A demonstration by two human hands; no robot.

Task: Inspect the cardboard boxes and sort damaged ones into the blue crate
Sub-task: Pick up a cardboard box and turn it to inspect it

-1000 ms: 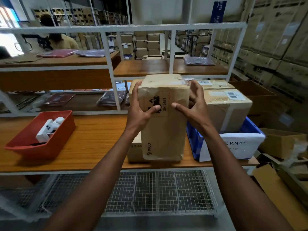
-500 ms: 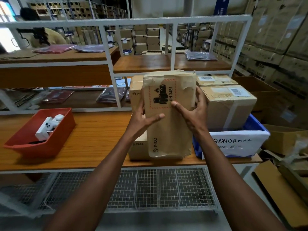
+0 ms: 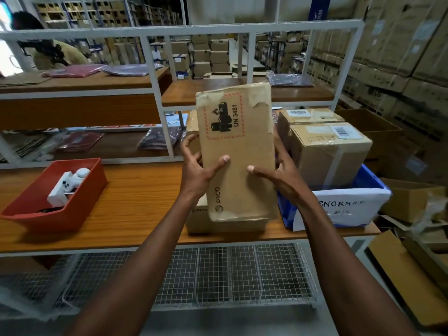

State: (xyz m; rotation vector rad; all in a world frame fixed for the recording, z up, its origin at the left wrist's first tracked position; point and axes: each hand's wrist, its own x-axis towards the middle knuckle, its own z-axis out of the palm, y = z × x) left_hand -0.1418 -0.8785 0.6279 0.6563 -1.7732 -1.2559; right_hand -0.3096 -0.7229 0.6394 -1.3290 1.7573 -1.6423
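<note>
Held box: a tall cardboard box [image 3: 238, 154] stands upright in the air in front of the shelf frame, its broad face turned to the camera.
Markings: a red dashed square with a black battery symbol and "UN 3481" sits near the top of that face; "PICO" runs along the lower left edge.
Condition: the tape at the top right corner is wrinkled and peeling, and the top edge looks crumpled.
Left hand: the left hand [image 3: 197, 169] grips the box's left edge, thumb pressed on the front face, fingers curled round behind.
Right hand: the right hand [image 3: 278, 177] grips the right edge the same way, thumb on the front, fingers wrapped round the side.
Box below: a second box [image 3: 201, 220] printed "PICO" rests on the wooden tabletop [image 3: 135, 204], directly behind and under the held one.
Blue crate: the blue crate [image 3: 369, 177] sits at the right end of the tabletop, just beside the held box, with a white paper label [image 3: 344, 209] reading "BNORMAL" on its front.
Crate contents: two taped cardboard boxes [image 3: 327, 146] with barcode stickers stand in it, rising above the rim.
Red tray: a red tray [image 3: 72, 202] at the left of the tabletop holds a white device [image 3: 65, 185].
</note>
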